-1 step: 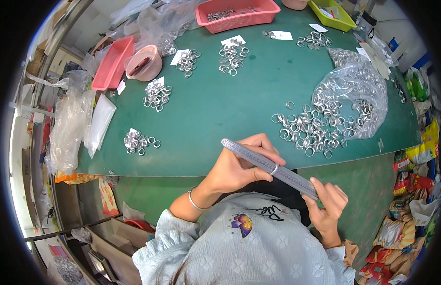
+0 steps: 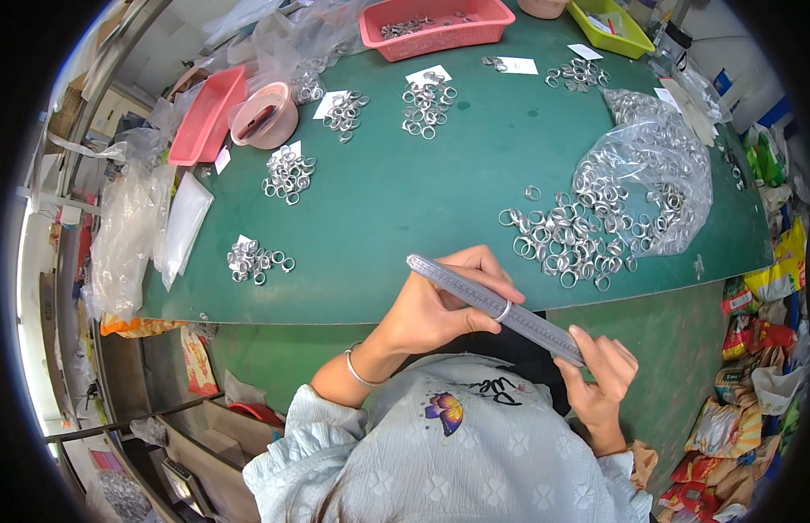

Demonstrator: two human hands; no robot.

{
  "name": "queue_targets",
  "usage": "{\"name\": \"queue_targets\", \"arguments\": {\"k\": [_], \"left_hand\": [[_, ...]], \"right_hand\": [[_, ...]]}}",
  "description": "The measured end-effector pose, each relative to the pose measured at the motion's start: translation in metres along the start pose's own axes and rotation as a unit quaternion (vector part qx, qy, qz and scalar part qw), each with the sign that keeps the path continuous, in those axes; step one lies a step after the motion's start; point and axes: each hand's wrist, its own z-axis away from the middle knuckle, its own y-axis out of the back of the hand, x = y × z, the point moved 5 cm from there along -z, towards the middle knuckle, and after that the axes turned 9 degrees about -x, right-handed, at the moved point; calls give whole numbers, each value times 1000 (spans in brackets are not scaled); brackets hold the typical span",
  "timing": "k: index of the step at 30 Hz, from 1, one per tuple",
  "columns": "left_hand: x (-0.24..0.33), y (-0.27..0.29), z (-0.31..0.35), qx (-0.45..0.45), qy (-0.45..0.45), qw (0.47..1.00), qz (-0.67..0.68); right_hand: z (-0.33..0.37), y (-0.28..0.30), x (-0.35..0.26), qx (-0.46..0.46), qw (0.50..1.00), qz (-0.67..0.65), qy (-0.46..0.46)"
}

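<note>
A grey ring mandrel [image 2: 462, 286] with fine scale markings slants in front of my body, above the table's near edge. A silver ring [image 2: 505, 311] sits around it. My left hand [image 2: 449, 301] is closed, thumb and fingers pinching at the ring, and a bangle circles that wrist. At the mandrel's lower right end, my right hand [image 2: 601, 375] grips it between thumb and fingers. Closest on the table is a loose pile of silver rings [image 2: 558, 234]. It spreads out from a clear plastic bag [image 2: 688, 187] full of rings.
Several small ring piles with white paper slips, such as one ring pile [image 2: 289, 177], dot the green table [image 2: 387, 200]. A pink basket [image 2: 396, 44], a red tray [image 2: 189, 131], a pink bowl [image 2: 283, 122] and a yellow-green basket [image 2: 627, 39] stand along its edges. Colourful packages [image 2: 728, 427] lie at right.
</note>
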Motion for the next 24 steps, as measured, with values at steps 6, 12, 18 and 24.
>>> {"name": "queue_targets", "arguments": {"k": [6, 12, 18, 24], "left_hand": [[-4, 2, 1, -4, -10, 1000, 9], [3, 3, 1, -3, 10, 1000, -22], [8, 6, 1, -23, 29, 997, -71], [2, 6, 2, -30, 3, 998, -52]], "right_hand": [[1, -3, 1, -4, 1000, -8, 3], [0, -4, 0, -6, 1000, -13, 2], [-1, -5, -1, -8, 1000, -10, 4], [0, -7, 1, -4, 1000, -23, 5]]}}
